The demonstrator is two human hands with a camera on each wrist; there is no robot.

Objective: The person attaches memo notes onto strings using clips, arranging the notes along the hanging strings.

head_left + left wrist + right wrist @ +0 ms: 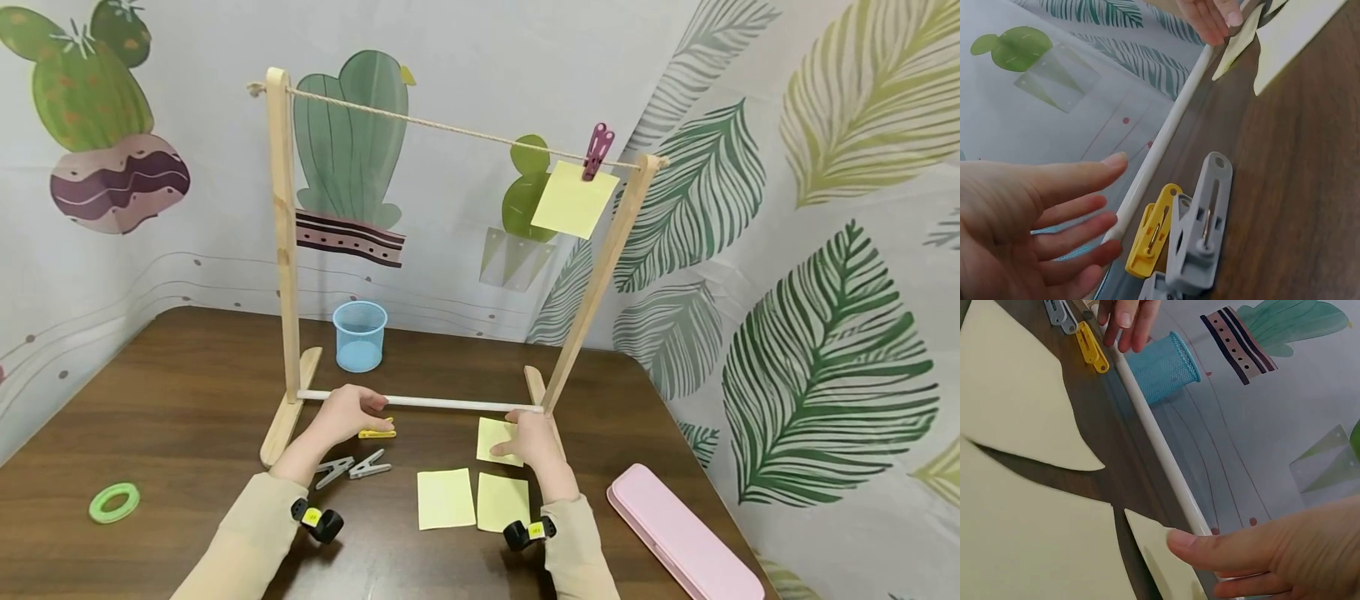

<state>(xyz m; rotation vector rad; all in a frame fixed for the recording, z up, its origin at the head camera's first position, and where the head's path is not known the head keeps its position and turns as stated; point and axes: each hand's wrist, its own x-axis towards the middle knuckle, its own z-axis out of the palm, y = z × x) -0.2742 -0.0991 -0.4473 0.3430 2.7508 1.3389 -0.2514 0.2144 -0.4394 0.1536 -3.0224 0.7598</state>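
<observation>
Zero items held: left hand (350, 414) and right hand (534, 440) spread. Yellow clip (375, 433): likely light, springy; pinch handles. Upper note (491, 435): likely limp; grasp edge.

Both sleeved forearms (242, 533) stretched forward, left grip (351, 414) with thumb and fingers apart, right grip (536, 437) relaxed, thumb nearly straight
</observation>
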